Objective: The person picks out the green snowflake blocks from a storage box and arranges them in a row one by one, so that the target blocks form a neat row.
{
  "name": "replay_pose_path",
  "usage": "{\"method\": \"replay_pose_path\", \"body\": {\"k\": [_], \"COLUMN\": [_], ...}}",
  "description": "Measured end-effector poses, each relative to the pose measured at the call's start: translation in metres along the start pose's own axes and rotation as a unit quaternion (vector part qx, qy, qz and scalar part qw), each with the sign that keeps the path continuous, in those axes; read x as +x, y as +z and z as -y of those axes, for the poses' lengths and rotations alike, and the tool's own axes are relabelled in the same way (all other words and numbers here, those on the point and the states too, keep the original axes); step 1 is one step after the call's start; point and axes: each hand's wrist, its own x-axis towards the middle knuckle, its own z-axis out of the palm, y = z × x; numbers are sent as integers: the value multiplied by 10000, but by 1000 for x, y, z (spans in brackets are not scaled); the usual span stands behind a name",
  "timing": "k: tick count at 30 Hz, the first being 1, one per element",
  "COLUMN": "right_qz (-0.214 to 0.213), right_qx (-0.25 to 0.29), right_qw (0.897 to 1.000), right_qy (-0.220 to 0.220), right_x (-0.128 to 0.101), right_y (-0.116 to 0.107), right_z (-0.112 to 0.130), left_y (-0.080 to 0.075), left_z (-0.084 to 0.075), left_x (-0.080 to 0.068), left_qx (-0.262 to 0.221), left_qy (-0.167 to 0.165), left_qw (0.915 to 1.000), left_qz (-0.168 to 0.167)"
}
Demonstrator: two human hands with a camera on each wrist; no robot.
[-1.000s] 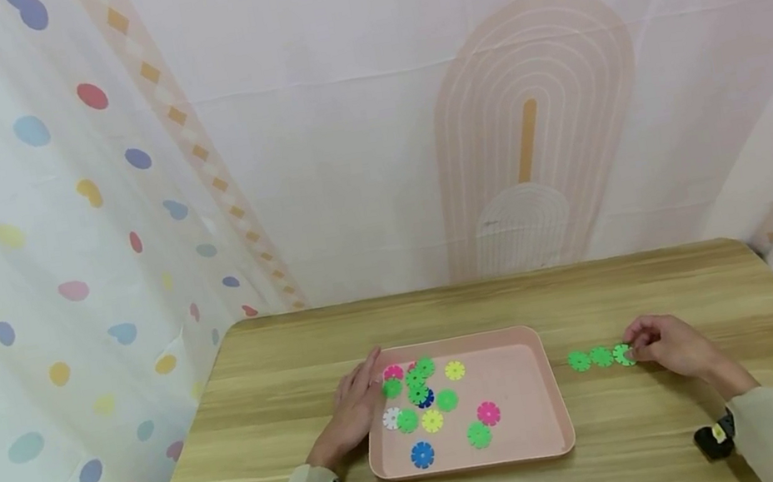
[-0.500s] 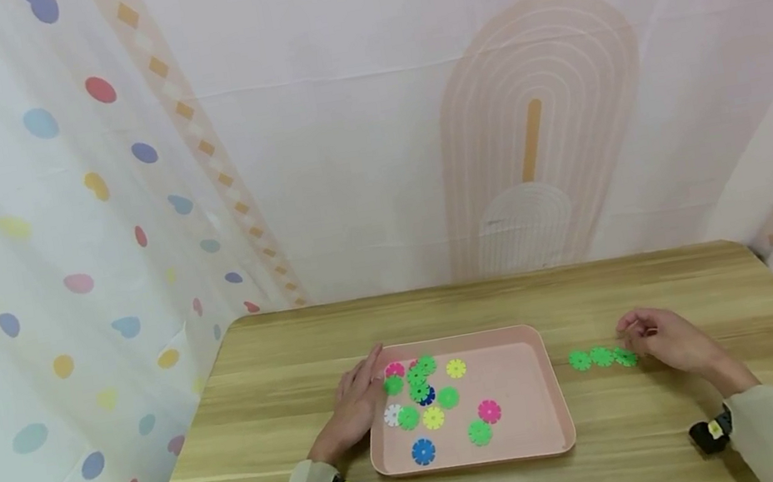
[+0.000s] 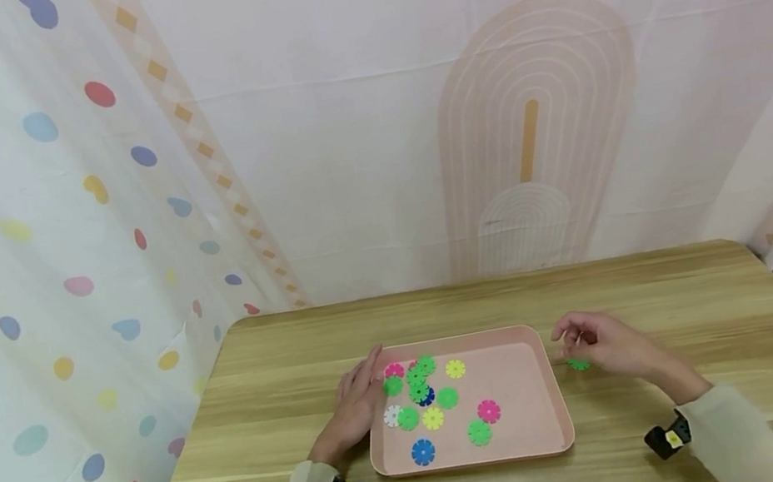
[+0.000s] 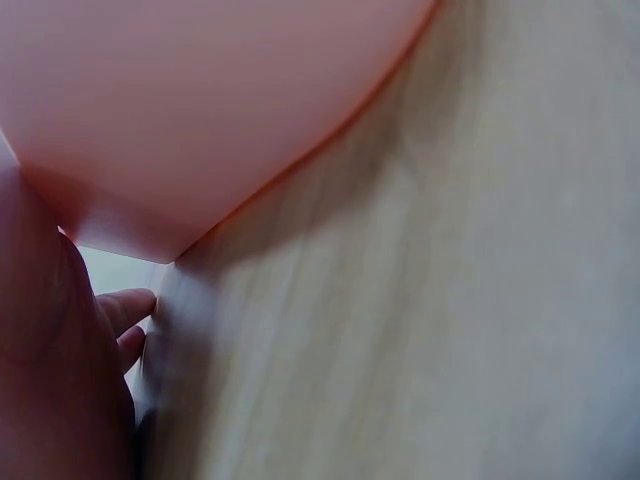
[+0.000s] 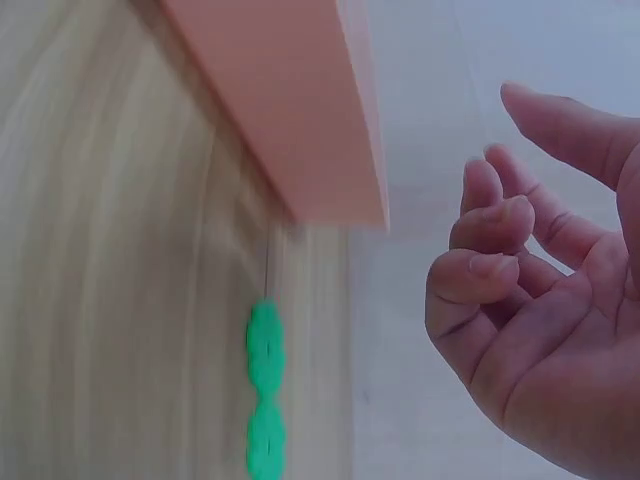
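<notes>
A pink tray (image 3: 519, 388) on the wooden table holds several notched plastic discs, among them a yellow disc (image 3: 456, 369), a blue disc (image 3: 423, 452) and a green disc (image 3: 479, 432). My left hand (image 3: 356, 408) rests against the tray's left edge, fingers extended. Just past the right edge, my right hand (image 3: 611, 344) hovers with loosely bent fingers and the thumb apart, holding nothing. Beneath it a green disc (image 3: 578, 365) on the table is partly covered. In the right wrist view, two green discs (image 5: 265, 350) lie in a line.
The wooden table (image 3: 282, 350) reaches back to a patterned curtain (image 3: 357, 153). Another dotted curtain (image 3: 75, 240) hangs along the left side. Wrist cameras sit on both wrists.
My right hand has let go of the green disc at the row's right end, lifted, and moved left toward the tray, covering most of the row. My left hand has stayed put.
</notes>
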Motion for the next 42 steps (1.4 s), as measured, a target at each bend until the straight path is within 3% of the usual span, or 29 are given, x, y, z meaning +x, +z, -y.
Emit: {"method": "replay_pose_path", "body": {"k": [3, 9, 16, 20, 26, 42], "right_qz": [206, 752, 1243, 1402, 1476, 1223], "right_qx": [-64, -196, -306, -391, -381, -1041], "right_qw": [9993, 9956, 9915, 9893, 9883, 9869], "right_qy": [-308, -522, -217, -130, 53, 178], "right_x": [5, 15, 25, 27, 27, 30], "right_y": [15, 47, 87, 104, 114, 123], "right_z": [8, 21, 30, 27, 21, 22], "left_y": [1, 1, 0, -1, 0, 0], "left_z": [1, 1, 3, 2, 1, 1], "left_x": [0, 1, 1, 1, 1, 2], "left_qx": [30, 31, 171, 52, -51, 32], "left_qy": [-28, -36, 90, -6, -65, 19], "left_qw": [10000, 10000, 9998, 10000, 10000, 10000], "left_qz": [-9, 21, 2, 5, 7, -11]}}
